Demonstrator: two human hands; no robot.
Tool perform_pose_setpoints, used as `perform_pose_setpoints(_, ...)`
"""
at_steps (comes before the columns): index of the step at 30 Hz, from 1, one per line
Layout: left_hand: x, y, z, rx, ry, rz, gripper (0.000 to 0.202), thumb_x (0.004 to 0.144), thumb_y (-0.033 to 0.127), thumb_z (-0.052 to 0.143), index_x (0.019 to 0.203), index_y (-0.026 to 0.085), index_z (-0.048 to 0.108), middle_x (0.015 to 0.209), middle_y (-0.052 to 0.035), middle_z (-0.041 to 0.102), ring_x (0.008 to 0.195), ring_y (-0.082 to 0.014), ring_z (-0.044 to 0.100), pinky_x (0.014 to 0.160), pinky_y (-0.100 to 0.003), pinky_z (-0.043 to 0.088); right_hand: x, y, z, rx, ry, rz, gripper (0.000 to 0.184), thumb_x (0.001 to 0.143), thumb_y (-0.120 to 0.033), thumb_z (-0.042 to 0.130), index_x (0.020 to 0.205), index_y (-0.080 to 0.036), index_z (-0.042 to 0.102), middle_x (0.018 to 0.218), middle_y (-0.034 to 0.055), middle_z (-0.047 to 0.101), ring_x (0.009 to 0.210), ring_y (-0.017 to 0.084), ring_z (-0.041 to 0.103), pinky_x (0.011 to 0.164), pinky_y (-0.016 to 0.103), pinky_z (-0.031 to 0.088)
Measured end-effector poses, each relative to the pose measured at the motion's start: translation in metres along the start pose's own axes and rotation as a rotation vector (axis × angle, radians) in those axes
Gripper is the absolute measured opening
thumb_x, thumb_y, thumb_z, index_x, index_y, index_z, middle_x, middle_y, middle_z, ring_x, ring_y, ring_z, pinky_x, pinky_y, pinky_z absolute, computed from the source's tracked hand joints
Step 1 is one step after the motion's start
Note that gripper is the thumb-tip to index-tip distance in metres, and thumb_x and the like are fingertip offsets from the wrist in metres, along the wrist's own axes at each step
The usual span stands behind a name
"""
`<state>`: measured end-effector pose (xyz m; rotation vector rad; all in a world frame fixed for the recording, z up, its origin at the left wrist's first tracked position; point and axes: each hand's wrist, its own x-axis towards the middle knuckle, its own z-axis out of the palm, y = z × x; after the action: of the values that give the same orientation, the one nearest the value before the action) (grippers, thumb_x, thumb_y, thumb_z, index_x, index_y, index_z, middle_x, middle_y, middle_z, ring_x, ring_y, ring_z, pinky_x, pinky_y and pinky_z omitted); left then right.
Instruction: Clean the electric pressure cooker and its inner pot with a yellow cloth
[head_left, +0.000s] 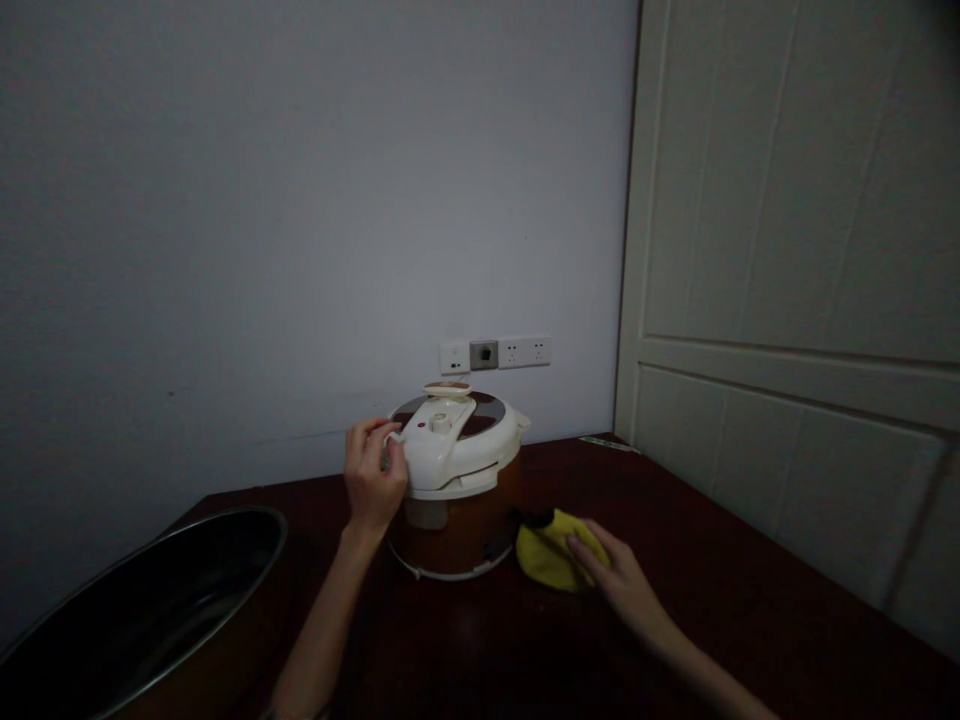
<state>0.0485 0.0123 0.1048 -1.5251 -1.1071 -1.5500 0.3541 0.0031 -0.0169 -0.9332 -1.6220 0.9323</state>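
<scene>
An electric pressure cooker [457,525] with a white and dark lid [469,455] stands upright on a dark red table. My left hand [375,475] is at the left side of the lid, its fingers bent round the white edge; the exact contact is partly hidden. To the right of the cooker's base, my right hand [607,560] grips a yellow cloth [551,555], thumb on top and fingers mostly out of sight behind it. The cloth is folded or bunched, close beside the brown body. On top of the lid are a knob [439,424] and a raised handle [448,389].
A large dark pan [277,540] with a metal rim is at the lower left. Wall sockets [525,351] sit behind the cooker. A pale panelled door [787,350] borders the right side. A thin strip [609,444] lies at the table's [480,650] far right corner.
</scene>
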Motion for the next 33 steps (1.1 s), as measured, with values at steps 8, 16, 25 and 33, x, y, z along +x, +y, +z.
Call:
perform_pose_setpoints(8, -0.012, 0.005, 0.0, -0.079, -0.057, 0.148, 0.025, 0.078, 0.007, 0.046, 0.097, 0.018, 0.06, 0.094, -0.0091, 0.061, 0.09, -0.0205, 0.058, 0.082, -0.037, 0.049, 0.125, 0.0, 0.021, 0.231, 0.519, 0.03, 0.037, 0.075, -0.05, 0.058, 0.099, -0.023, 0.052, 0.095, 0.0028, 0.063, 0.093, 0.021, 0.058, 0.078, 0.029, 0.048)
perform_pose_setpoints(16, -0.025, 0.009, 0.009, -0.197, -0.128, 0.301, 0.033, 0.076, 0.002, 0.046, 0.1, 0.019, 0.061, 0.106, -0.0111, 0.062, 0.103, -0.0235, 0.058, 0.087, -0.042, 0.049, 0.086, -0.014, 0.098, 0.265, 0.539, -0.121, 0.04, 0.084, -0.046, 0.047, 0.114, -0.019, 0.053, 0.123, 0.0076, 0.057, 0.117, 0.022, 0.048, 0.103, 0.035, 0.032)
perform_pose_setpoints(25, -0.042, 0.043, 0.015, -0.218, -0.173, 0.595, 0.025, 0.074, 0.003, 0.05, 0.092, 0.016, 0.062, 0.081, -0.009, 0.067, 0.077, -0.0201, 0.06, 0.067, -0.034, 0.053, 0.106, -0.003, 0.082, 0.369, 0.526, -0.103, 0.052, 0.08, -0.048, 0.054, 0.12, -0.015, 0.059, 0.132, 0.0088, 0.053, 0.127, 0.023, 0.042, 0.109, 0.04, 0.027)
perform_pose_setpoints(33, -0.051, 0.049, 0.023, -0.104, -0.247, 0.542, 0.025, 0.078, 0.003, 0.048, 0.095, 0.014, 0.062, 0.085, -0.0094, 0.065, 0.081, -0.0199, 0.058, 0.072, -0.035, 0.051, 0.067, 0.011, 0.111, 0.509, 0.533, -0.004, 0.058, 0.075, -0.049, 0.06, 0.119, -0.011, 0.061, 0.132, 0.013, 0.051, 0.126, 0.027, 0.044, 0.108, 0.041, 0.03)
